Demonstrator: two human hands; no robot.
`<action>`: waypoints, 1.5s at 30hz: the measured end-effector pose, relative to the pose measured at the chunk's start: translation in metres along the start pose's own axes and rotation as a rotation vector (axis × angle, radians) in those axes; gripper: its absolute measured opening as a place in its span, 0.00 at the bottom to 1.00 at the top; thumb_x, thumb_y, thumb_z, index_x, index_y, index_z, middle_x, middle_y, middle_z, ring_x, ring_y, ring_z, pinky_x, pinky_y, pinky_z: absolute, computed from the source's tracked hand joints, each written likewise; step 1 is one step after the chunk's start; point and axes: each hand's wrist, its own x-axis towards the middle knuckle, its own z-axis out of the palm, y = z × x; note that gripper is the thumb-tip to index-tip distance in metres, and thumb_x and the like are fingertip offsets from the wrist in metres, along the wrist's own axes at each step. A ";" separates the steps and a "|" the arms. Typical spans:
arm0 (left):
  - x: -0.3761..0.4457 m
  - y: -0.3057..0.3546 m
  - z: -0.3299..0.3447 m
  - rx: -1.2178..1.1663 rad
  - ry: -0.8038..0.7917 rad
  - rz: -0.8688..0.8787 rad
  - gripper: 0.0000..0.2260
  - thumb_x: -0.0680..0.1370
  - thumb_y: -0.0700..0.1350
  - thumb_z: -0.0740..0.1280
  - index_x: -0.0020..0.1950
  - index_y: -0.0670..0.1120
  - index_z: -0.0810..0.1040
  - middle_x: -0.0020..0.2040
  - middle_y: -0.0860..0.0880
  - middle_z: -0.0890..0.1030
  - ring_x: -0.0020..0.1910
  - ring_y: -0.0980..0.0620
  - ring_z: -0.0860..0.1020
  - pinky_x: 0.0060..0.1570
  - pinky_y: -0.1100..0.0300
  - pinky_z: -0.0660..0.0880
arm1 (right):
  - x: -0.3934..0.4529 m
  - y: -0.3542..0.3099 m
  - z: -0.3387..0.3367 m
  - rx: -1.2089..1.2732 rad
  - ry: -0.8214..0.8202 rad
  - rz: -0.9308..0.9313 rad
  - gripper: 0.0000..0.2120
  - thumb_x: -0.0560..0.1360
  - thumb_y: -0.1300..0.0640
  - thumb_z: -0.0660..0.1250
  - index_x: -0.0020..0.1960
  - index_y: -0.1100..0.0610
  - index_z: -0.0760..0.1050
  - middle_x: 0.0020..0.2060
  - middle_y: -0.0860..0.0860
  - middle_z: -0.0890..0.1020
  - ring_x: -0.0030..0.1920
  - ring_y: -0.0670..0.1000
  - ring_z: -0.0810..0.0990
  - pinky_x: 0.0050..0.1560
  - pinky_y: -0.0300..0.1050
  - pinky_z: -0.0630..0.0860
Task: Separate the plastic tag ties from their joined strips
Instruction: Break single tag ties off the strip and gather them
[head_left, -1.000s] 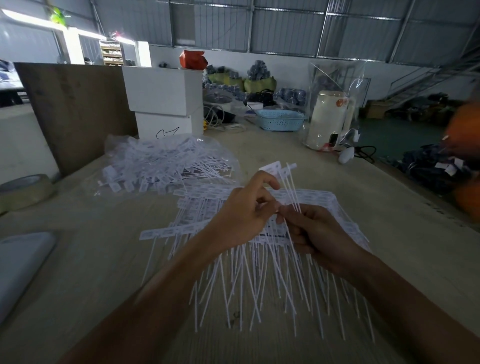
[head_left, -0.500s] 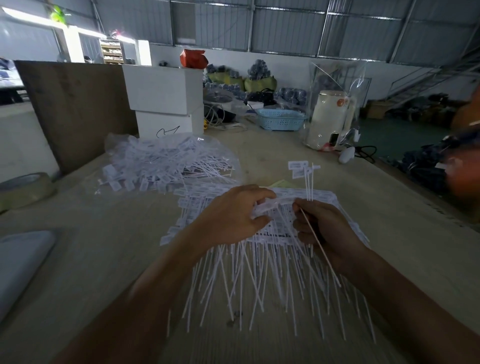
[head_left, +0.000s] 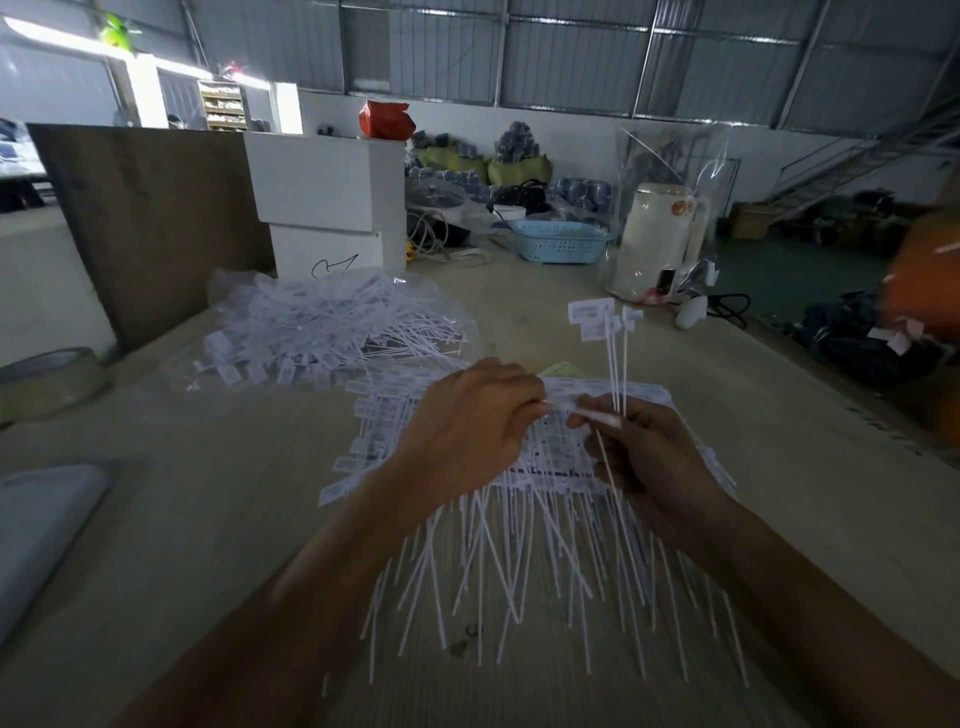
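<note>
We see the left hand (head_left: 467, 431) pinching a white tie off the strips (head_left: 545, 467) on the table (head_left: 208, 519). The right hand (head_left: 649, 462) grips several loose ties (head_left: 615, 358) upright.

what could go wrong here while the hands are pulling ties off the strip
1. The right hand grips several separated ties upright while also pinching the strip opposite the left hand; that bundle may slip or fan out.
2. Dropped ties could mix back into the joined strips lying underneath.
</note>
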 end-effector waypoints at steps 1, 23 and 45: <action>0.001 -0.001 0.001 -0.069 -0.009 -0.049 0.08 0.81 0.47 0.65 0.47 0.46 0.82 0.43 0.52 0.82 0.45 0.50 0.77 0.43 0.50 0.76 | 0.000 0.000 0.000 -0.005 -0.011 -0.015 0.12 0.77 0.52 0.69 0.40 0.58 0.83 0.25 0.54 0.61 0.26 0.52 0.59 0.26 0.40 0.60; 0.003 -0.018 -0.011 -1.311 -0.415 -0.317 0.12 0.78 0.41 0.67 0.55 0.33 0.79 0.32 0.44 0.75 0.19 0.54 0.66 0.21 0.65 0.64 | -0.006 -0.016 0.010 0.180 -0.086 0.006 0.15 0.80 0.52 0.62 0.36 0.54 0.69 0.27 0.48 0.63 0.26 0.47 0.59 0.24 0.36 0.61; 0.014 -0.042 -0.080 -1.274 0.273 -0.463 0.20 0.77 0.27 0.56 0.69 0.32 0.71 0.41 0.46 0.79 0.36 0.51 0.72 0.32 0.63 0.71 | 0.007 -0.002 -0.006 0.203 -0.151 0.147 0.16 0.86 0.55 0.52 0.49 0.61 0.75 0.28 0.48 0.62 0.25 0.45 0.56 0.22 0.37 0.63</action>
